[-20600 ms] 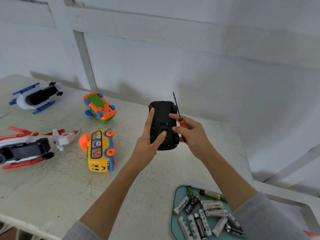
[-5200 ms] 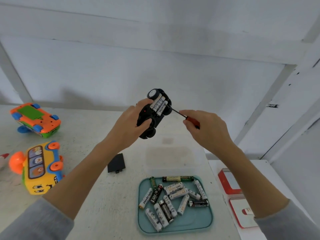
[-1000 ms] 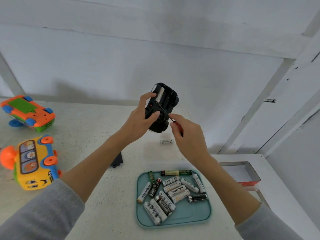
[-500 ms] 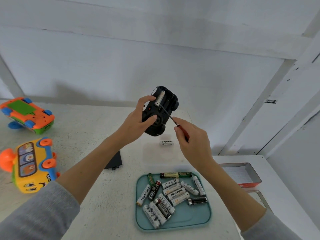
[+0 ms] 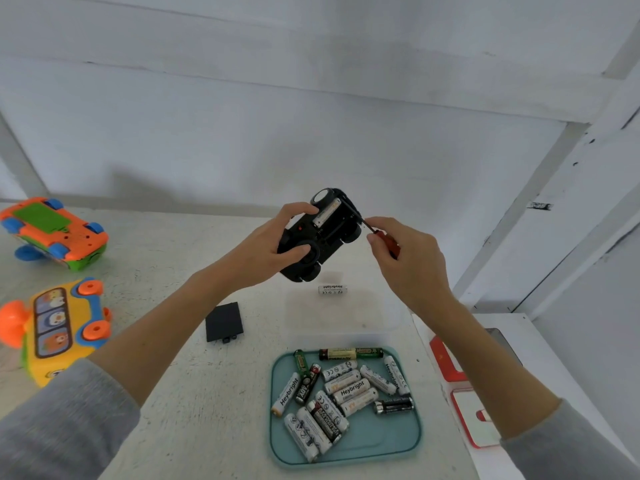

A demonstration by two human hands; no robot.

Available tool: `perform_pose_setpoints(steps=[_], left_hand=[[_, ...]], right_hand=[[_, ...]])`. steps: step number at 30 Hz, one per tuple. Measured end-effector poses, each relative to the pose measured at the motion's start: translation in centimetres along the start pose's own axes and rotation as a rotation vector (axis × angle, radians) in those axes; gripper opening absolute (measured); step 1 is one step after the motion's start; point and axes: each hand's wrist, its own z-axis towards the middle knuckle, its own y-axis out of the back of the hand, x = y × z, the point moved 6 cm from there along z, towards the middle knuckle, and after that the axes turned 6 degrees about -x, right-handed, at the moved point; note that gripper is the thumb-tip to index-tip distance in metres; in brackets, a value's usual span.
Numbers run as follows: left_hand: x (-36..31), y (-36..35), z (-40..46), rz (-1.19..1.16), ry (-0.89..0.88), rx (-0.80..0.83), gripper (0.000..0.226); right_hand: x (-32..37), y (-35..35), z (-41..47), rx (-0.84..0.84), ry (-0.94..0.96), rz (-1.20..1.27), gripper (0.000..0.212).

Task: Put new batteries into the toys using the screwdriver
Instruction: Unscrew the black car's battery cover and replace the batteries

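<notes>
The left hand (image 5: pixel 266 251) grips the black toy car (image 5: pixel 320 237) underside-up – its remaining battery (image 5: pixel 327 213) lies lengthwise, nearer the right hand (image 5: pixel 405 258), which pinches the screwdriver (image 5: pixel 382 235).

Toys: three. The black car (image 5: pixel 313 244) is at centre, the orange car (image 5: pixel 55 233) at 10 o'clock and the yellow bus (image 5: pixel 59 327) at 9 o'clock.
Batteries (image 5: pixel 351 391): about fifteen heaped at 5 o'clock; they overlap, so the count is unsure.
Loose battery (image 5: pixel 332 290): one, just under centre.
Fitted battery (image 5: pixel 326 216): one, in the black car.
Tray (image 5: pixel 398 441): one.
Screwdriver (image 5: pixel 386 239): one.
Black cover (image 5: pixel 223 322): one, at 7 o'clock.
Red-edged tin parts (image 5: pixel 446 365): two, at 4 o'clock.
Hands: two, the left hand (image 5: pixel 263 254) and the right hand (image 5: pixel 412 261).
</notes>
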Motion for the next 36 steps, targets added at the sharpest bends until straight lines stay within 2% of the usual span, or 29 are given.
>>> perform_pose_setpoints(steps=[12, 15, 25, 29, 33, 36], left_hand=[[-0.1, 0.4, 1.3, 0.428, -0.119, 0.175, 0.050], [-0.1, 0.2, 1.4, 0.479, -0.144, 0.210, 0.049], [0.0, -0.4, 1.9, 0.539, -0.191, 0.257, 0.052], [0.2, -0.8, 2.5, 0.565, -0.174, 0.267, 0.050], [0.5, -0.5, 2.7, 0.458, -0.103, 0.241, 0.049], [0.8, -0.1, 2.1, 0.276, -0.039, 0.233, 0.049]], right_hand=[[0.1, 0.7, 0.3, 0.159, 0.129, -0.289, 0.024], [-1.2, 0.7, 0.4, 0.222, 0.046, -0.201, 0.020], [-4.0, 1.5, 0.6, 0.283, -0.062, -0.008, 0.010], [-4.4, 1.4, 0.5, 0.304, -0.063, -0.031, 0.011], [-4.5, 1.3, 0.1, 0.313, -0.066, -0.039, 0.013], [-4.8, 1.4, -0.2, 0.313, -0.086, 0.001, 0.014]])
